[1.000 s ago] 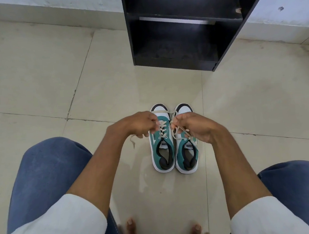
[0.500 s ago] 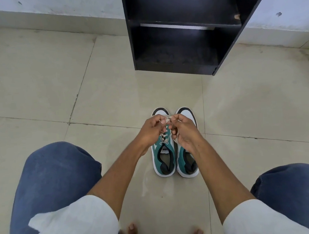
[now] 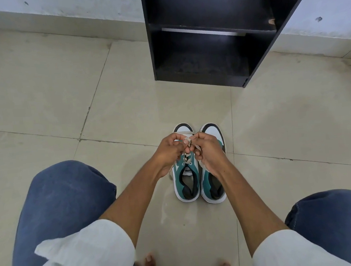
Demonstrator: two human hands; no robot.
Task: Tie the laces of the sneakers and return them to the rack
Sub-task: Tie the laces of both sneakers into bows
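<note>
Two hands pinched on the laces of the left-hand sneaker, pair on the floor.

Head view: a pair of teal-and-white sneakers (image 3: pixel 199 173) is set side by side, touching, on the beige tiled floor (image 3: pixel 126 107), toes toward the black rack (image 3: pixel 211 35), near it but apart. The left hand (image 3: pixel 169 152) and right hand (image 3: pixel 208 151) are held together above the left-hand shoe, fingers closed on its beige laces (image 3: pixel 189 141). One loose lace end is seen beside the left wrist. Blue-trousered knees (image 3: pixel 62 204) flank the forearms. Both rack shelves are seen bare.
</note>
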